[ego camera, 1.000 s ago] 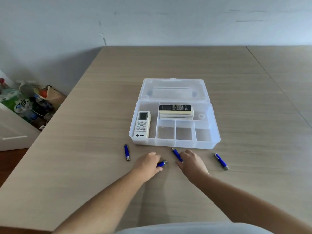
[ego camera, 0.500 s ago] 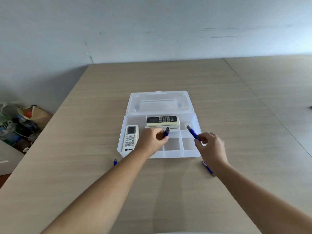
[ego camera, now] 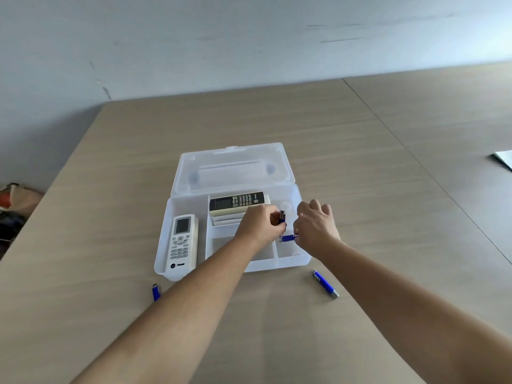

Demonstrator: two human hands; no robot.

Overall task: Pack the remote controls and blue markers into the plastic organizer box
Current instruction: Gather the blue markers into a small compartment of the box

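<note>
The clear plastic organizer box [ego camera: 163, 261] lies open on the table, its lid [ego camera: 232, 167] folded back. A white remote [ego camera: 182, 242] rests in its left compartment, and a dark-faced remote [ego camera: 235, 202] lies on another at the back. My left hand [ego camera: 259, 227] grips a blue marker [ego camera: 281, 218] upright over the small front compartments. My right hand [ego camera: 315, 227] holds a second blue marker [ego camera: 288, 238] level over the right front compartment. Two more blue markers lie on the table: one [ego camera: 156, 292] by my left forearm, one [ego camera: 324, 283] in front of the box at the right.
The box sits on a wooden table [ego camera: 360, 162] against a grey wall. A white sheet [ego camera: 505, 159] shows at the right edge. Bags and clutter [ego camera: 13, 200] lie on the floor to the left of the table.
Both hands picked a blue marker off the table and carried it over the box. They now hover close together above the right front compartments.
</note>
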